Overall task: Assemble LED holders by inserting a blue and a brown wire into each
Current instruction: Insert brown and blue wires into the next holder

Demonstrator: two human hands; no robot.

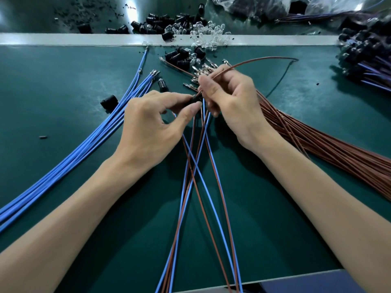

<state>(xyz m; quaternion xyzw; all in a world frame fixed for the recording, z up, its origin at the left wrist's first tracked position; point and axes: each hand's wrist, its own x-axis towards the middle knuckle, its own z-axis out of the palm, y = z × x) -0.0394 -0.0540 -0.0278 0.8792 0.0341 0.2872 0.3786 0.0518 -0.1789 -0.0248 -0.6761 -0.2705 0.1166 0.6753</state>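
Note:
My left hand (152,119) pinches a small black LED holder (193,100) between thumb and fingers over the green mat. My right hand (228,98) pinches a brown wire (260,59) whose tip meets the holder, while the rest arcs up and to the right. Several blue and brown wires (190,182) hang from under both hands toward the near edge, crossing each other. A bundle of loose blue wires (88,144) fans out to the left. A thick bundle of brown wires (330,144) lies to the right, its metal terminals (203,70) just beyond my right hand.
Black holders and clear LEDs (190,32) are heaped at the far side across a pale strip (63,39). One black holder (109,101) and another (163,84) lie left of my hands. Finished assemblies (368,58) are piled at the far right. Plastic bags (264,7) sit beyond.

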